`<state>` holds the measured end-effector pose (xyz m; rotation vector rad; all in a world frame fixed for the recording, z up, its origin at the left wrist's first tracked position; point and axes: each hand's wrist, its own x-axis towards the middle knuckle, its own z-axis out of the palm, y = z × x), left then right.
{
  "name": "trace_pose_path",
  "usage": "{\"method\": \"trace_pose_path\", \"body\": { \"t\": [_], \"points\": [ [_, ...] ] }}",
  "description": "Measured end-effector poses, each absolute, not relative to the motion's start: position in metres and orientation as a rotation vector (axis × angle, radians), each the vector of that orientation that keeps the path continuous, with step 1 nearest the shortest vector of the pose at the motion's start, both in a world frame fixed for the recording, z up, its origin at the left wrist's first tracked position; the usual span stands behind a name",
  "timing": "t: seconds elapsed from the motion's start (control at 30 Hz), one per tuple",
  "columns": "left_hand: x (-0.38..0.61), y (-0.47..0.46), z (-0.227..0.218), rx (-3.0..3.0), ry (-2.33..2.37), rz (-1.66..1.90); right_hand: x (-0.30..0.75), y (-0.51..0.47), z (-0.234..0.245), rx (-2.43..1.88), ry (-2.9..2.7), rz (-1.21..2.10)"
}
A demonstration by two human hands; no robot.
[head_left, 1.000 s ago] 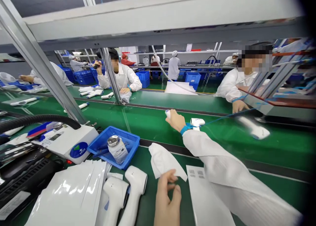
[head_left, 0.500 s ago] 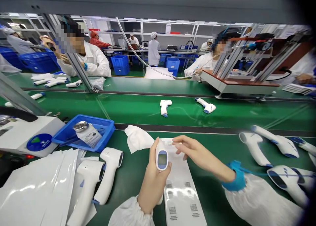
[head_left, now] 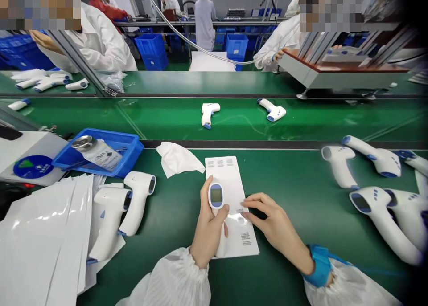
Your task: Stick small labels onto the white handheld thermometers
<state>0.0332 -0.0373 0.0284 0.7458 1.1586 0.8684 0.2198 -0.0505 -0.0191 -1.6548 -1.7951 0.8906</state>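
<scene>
My left hand [head_left: 207, 228] grips a white infrared thermometer [head_left: 216, 196] upright, with its small screen facing me. It stands over a white label sheet [head_left: 228, 177] lying on the green bench [head_left: 294, 199]. My right hand [head_left: 270, 226] rests on the sheet's lower part, its fingertips pinched at a small label beside the thermometer. What the fingertips hold is too small to make out. Both arms wear white sleeves, and a blue wrist strap [head_left: 319, 263] is on the right one.
Two thermometers [head_left: 123, 208] lie at left beside glossy white bags [head_left: 43, 239]. A blue tray [head_left: 100, 152] holds a bottle, and a white cloth [head_left: 177, 159] lies near it. Several thermometers [head_left: 374, 181] lie at right. Two more [head_left: 240, 112] ride the conveyor. People work opposite.
The view has tilted down and the bench has come closer. My right hand dropped from the thermometer's top to the label sheet. The left hand still holds the thermometer.
</scene>
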Motion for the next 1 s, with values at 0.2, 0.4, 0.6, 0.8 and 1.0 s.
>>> {"method": "trace_pose_path", "body": {
  "t": [0.2,0.4,0.6,0.8,1.0],
  "points": [
    [0.036,-0.032,0.024,0.804,1.174,0.888,0.217,-0.044,-0.017,-1.636,-1.771,0.965],
    [0.040,-0.029,0.019,0.814,1.168,0.935,0.214,-0.033,-0.014,-1.650,-1.804,0.997],
    [0.039,-0.029,0.018,0.825,1.152,0.945,0.211,-0.038,0.009,-1.483,-2.161,0.851],
    [0.033,-0.029,0.015,0.843,1.085,0.996,0.202,-0.047,0.054,-1.147,-1.935,1.615],
    [0.034,-0.032,0.018,0.811,1.015,0.972,0.172,-0.012,0.055,-1.291,-1.639,1.121]
  ]
}}
